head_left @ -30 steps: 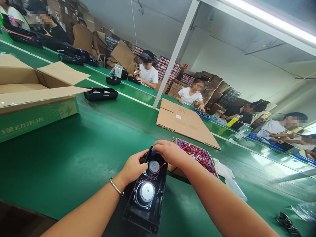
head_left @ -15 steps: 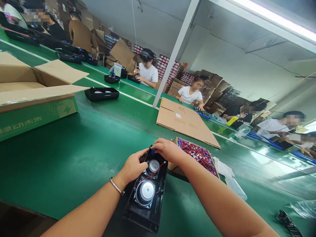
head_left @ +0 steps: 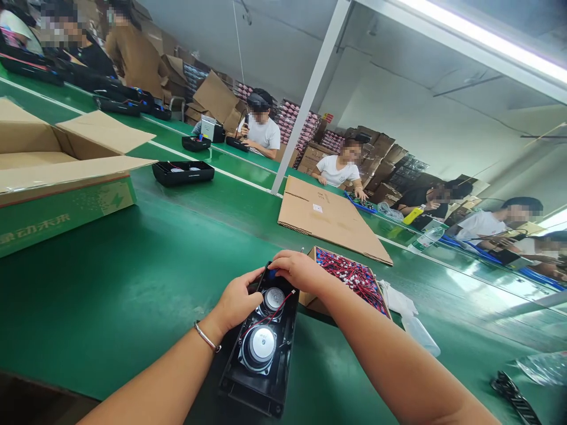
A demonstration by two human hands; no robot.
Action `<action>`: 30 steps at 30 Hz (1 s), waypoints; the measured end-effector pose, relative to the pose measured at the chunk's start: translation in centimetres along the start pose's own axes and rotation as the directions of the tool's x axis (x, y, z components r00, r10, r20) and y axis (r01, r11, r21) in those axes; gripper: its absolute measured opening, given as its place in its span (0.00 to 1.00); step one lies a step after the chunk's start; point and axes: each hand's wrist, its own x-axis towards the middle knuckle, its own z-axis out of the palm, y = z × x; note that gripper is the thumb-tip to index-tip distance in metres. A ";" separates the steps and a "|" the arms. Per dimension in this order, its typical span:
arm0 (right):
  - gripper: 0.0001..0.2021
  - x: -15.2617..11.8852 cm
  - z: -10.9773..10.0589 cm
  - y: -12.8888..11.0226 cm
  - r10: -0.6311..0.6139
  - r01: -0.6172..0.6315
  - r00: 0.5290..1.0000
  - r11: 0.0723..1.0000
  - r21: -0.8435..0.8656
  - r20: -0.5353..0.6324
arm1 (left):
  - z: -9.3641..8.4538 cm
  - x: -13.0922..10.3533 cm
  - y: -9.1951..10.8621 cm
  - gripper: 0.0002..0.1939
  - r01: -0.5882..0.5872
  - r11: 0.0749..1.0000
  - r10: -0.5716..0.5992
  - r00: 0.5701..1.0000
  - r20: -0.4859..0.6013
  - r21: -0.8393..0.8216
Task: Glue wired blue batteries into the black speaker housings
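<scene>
A long black housing (head_left: 261, 386) lies on the green table in front of me, its open side up. Inside it sit two round silver speakers, a larger one (head_left: 262, 342) and a smaller one (head_left: 273, 300), with a thin red and black wire ending in a white plug (head_left: 293, 292). My left hand (head_left: 239, 300) grips the housing's left wall near the far end, thumb over the edge. My right hand (head_left: 287, 265) reaches into the far end, its bent fingers on a small blue part (head_left: 272, 273) that they mostly hide.
Right of the housing is a box of red and black wires (head_left: 349, 277), with flattened cardboard (head_left: 330, 218) beyond. A large open carton (head_left: 66, 206) stands left, near another black housing (head_left: 183, 173). Several people sit across the table.
The view has shifted slightly. Both hands stay at the housing in nearly the same pose. A person in brown at the back left is more upright.
</scene>
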 end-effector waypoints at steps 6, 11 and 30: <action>0.10 0.2 0.8 -0.1 -0.045 0.041 0.996 0.998 -0.047 -0.081 | -0.1 0.2 -0.2 0.35 0.018 0.999 -0.017 1.000 -0.018 0.031; 0.13 -2.4 -0.1 -1.1 0.090 -0.105 0.951 0.994 -0.035 -0.297 | -0.3 -0.2 -0.1 0.32 0.022 0.999 -0.022 1.000 0.021 0.029; 0.41 -32.7 4.7 7.0 0.829 -0.803 -0.458 -0.232 0.549 -0.320 | -0.3 -0.8 0.0 0.28 0.122 0.989 -0.125 0.992 0.031 0.087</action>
